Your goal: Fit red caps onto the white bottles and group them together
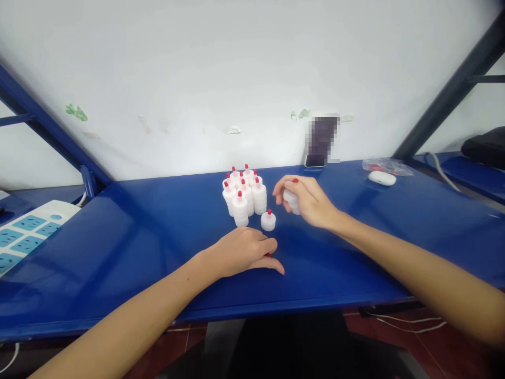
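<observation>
My right hand [305, 201] is curled around a small white bottle [291, 200] with a red cap, held just above the blue table [130, 237]. Left of it stands a cluster of several white bottles with red caps [243, 195], stacked two high. One short capped bottle [268, 220] stands alone in front of the cluster. My left hand [244, 252] rests on the table below that bottle, fingers closed, with a bit of red, perhaps a cap [268, 255], showing at the fingertips.
A white and blue power strip [27, 231] lies at the far left. A phone [315, 159] leans on the white wall at the back. A white earbud case [381, 178] and a plastic bag [389, 166] lie at the back right. Blue frame bars slant at both sides.
</observation>
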Available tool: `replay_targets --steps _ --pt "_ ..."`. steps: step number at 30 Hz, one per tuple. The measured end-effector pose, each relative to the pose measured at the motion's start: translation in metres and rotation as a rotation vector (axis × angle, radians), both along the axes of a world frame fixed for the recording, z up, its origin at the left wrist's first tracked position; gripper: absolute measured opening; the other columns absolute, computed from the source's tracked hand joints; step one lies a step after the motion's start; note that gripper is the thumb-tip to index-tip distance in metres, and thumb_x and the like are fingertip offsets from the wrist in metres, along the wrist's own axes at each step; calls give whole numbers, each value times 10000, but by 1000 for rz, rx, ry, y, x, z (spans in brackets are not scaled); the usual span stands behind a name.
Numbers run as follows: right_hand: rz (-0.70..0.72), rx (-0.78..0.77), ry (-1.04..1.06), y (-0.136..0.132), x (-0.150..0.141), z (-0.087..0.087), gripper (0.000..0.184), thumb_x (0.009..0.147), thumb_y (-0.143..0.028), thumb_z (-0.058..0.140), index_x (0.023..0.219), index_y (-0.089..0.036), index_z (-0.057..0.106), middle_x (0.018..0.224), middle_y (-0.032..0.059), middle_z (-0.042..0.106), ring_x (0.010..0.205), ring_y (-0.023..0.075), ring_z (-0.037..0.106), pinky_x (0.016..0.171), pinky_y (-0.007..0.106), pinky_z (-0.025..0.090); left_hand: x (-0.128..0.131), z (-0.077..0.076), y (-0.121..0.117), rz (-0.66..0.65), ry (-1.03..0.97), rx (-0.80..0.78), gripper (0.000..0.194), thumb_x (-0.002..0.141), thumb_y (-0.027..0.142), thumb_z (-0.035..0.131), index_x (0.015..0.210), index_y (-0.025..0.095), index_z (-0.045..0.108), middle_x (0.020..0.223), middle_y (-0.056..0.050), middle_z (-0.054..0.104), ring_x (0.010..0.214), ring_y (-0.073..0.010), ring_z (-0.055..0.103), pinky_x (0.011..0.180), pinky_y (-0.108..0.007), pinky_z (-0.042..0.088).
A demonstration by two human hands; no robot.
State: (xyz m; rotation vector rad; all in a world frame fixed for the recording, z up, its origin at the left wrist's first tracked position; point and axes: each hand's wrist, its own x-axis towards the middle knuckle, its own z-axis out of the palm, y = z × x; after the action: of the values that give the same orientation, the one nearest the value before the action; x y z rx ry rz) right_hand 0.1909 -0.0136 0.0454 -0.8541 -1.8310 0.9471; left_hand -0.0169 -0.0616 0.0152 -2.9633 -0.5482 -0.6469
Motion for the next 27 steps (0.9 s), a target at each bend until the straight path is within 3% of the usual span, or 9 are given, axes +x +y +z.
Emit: replay_targets --steps 4,7,11,14,18,24,27 --pt "-50 127 -151 -1 4 -2 354 994 -358 336 757 -181 529 554 -31 498 477 107 460 506 252 357 0 -1 0 -39 -54 -73 439 939 531 516 757 140 598 595 13 569 535 -107 523 536 -220 385" --pt "-22 140 -167 -1 7 0 226 945 -267 349 783 -194 489 547 -48 451 484 113 436 508 260 337 -1 -1 0 -54 -102 -107 336 931 446 584 816 133 625 683 -6 634 597 -109 569 577 -215 424" --pt "86 94 -169 -1 10 4 96 928 -202 357 955 -211 448 639 -60 452 511 111 444 506 250 344 -1 0 -1 -63 -92 -106 251 943 367 602 876 131 653 770 -29 684 666 -123 615 634 -227 470" --pt "109 129 -205 0 10 3 164 969 -291 456 1109 -208 430 822 -29 556 511 74 430 507 238 350 -1 2 -1 -65 -86 -86 238 953 352 592 892 133 666 796 -34 703 680 -128 628 650 -236 493" --pt "153 128 -198 0 9 3 280 953 -399 562 1139 -204 485 1137 50 599 522 36 396 478 225 336 -2 2 -2 -66 -78 -57 218 966 323 577 941 133 680 814 -40 713 705 -137 644 672 -246 520" --pt "141 333 -247 -3 8 6 198 940 -364 592 915 -192 687 1031 58 537 843 149 529 706 284 458 -2 0 -3 -98 -101 -98 181 987 224 532 980 133 689 876 -54 737 797 -141 681 753 -251 557" --pt "125 356 -239 -2 6 5 208 929 -364 607 888 -191 715 903 32 520 781 142 516 684 288 441 -2 1 -3 -116 -132 -132 178 981 161 518 975 133 694 913 -61 744 842 -143 688 780 -251 567"
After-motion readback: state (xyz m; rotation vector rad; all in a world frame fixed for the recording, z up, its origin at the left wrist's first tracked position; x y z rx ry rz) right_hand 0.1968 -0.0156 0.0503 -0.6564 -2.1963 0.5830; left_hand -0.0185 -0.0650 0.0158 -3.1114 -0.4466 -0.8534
